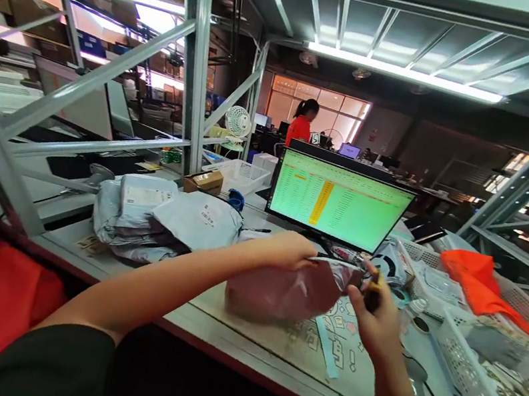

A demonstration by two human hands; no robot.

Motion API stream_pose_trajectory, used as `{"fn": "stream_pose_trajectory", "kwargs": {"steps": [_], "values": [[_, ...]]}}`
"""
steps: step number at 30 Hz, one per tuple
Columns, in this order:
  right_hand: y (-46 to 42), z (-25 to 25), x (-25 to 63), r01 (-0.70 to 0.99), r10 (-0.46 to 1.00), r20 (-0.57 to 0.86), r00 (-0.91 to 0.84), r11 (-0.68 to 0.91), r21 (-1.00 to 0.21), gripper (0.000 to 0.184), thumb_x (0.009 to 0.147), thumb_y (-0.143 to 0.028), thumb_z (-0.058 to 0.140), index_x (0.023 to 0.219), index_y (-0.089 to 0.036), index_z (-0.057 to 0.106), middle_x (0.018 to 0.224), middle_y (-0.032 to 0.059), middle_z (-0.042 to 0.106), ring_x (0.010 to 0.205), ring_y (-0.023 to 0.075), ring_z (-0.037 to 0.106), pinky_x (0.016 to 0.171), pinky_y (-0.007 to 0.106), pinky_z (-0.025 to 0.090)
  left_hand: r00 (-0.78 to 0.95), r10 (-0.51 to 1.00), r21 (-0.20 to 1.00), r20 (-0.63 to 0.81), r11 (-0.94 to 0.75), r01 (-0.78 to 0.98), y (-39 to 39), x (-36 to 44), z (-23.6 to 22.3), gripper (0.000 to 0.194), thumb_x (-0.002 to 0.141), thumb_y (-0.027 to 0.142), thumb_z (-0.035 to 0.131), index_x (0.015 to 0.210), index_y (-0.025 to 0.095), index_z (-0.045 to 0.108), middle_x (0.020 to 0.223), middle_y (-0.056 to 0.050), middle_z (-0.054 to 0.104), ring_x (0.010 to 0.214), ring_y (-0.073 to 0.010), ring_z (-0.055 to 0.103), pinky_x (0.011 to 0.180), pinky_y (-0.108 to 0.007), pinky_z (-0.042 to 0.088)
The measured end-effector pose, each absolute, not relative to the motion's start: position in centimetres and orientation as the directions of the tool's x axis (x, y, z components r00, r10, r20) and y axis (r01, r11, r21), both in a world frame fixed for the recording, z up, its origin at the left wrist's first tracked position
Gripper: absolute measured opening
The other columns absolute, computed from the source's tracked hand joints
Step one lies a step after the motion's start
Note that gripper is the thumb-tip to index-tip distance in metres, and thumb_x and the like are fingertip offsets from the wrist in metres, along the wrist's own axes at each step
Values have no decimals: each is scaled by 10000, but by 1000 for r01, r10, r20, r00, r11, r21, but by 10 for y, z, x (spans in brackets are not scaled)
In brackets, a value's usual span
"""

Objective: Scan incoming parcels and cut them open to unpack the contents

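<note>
A plastic mailing bag [279, 292], pinkish in tone and slightly blurred, is held tilted over the desk in front of the monitor. My left hand [293, 250] reaches across and grips its upper edge, the fingers partly hidden behind it. At the bag's right end, my right hand [379, 318] is closed round a small yellow and black tool [374, 287] that looks like a utility knife. The tool's tip is too unclear to tell whether it touches the plastic. Below the bag lies a printed desk mat [348, 334] with a pale blue strip on it.
Grey mailing bags [195, 217] are piled on the left, near a small cardboard box [204, 181]. A monitor [340, 200] stands behind my hands. White baskets [477, 382] and an orange cloth [478, 284] line the right side. Metal posts [194, 58] frame the desk; a person [301, 123] stands beyond.
</note>
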State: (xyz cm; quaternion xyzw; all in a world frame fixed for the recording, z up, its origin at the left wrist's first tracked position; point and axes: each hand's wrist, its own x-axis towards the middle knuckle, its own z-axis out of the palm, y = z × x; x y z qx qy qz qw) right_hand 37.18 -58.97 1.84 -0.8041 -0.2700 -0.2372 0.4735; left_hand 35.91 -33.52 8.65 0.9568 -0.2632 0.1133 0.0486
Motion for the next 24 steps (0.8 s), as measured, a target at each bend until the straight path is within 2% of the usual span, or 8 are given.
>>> {"fn": "stream_pose_trajectory", "kwargs": {"steps": [2,4,8,11,14,16,20,24], "values": [[-582,22,388,622,274,558,783,-350,-701,390,793,-574,665,868,-208,557,778,5,577,705,183,535,668,317,472,800,-562,-16,210,-820,-572,-344,357,81,222,963,320,544,887,181,699,942,-87,754,890,-228,686,721,-282,447],[-582,14,401,560,247,503,828,-335,-758,435,737,-599,703,794,-217,503,702,-24,519,650,164,485,611,297,432,822,-536,0,194,-837,-546,-336,353,77,192,944,339,572,955,186,688,999,-90,751,918,-233,684,720,-282,439],[-590,-9,414,490,134,476,869,-371,-789,477,705,-648,679,773,-228,463,673,-39,481,621,158,469,602,298,414,920,-372,11,120,-926,-376,-301,347,70,281,909,460,590,846,205,692,853,-65,746,791,-234,679,612,-285,390],[-596,-10,409,471,92,484,870,-446,-761,469,739,-666,639,799,-220,508,722,-2,544,682,198,524,648,325,431,929,-341,-5,144,-939,-344,-291,343,63,250,935,377,536,822,211,684,844,-57,745,798,-226,678,623,-279,383],[-607,3,391,485,62,583,810,-630,-607,520,814,-690,577,996,-203,581,987,97,632,907,274,595,777,372,466,931,-306,-27,198,-951,-306,-299,340,56,322,977,399,457,854,199,679,883,-93,749,843,-257,685,655,-296,399],[-616,11,375,504,180,570,801,-717,-482,536,881,-682,521,1129,-213,589,1119,122,643,987,287,617,813,373,480,934,-280,-36,223,-960,-279,-305,338,54,417,1009,449,378,851,198,670,859,-100,747,816,-262,690,644,-303,397],[-616,12,348,599,461,430,776,-751,-277,480,969,-586,480,1297,-256,599,1130,84,706,955,270,676,790,359,507,922,-272,-45,276,-962,-271,-314,333,52,355,1008,381,378,843,202,636,829,-76,743,775,-242,691,616,-307,369],[-593,11,337,682,584,450,675,-727,-78,478,976,-514,519,1371,-253,585,1096,79,734,876,255,700,727,347,518,880,-374,-82,294,-927,-367,-322,325,49,262,976,321,432,829,202,613,789,-60,725,733,-219,671,611,-310,352]]}}
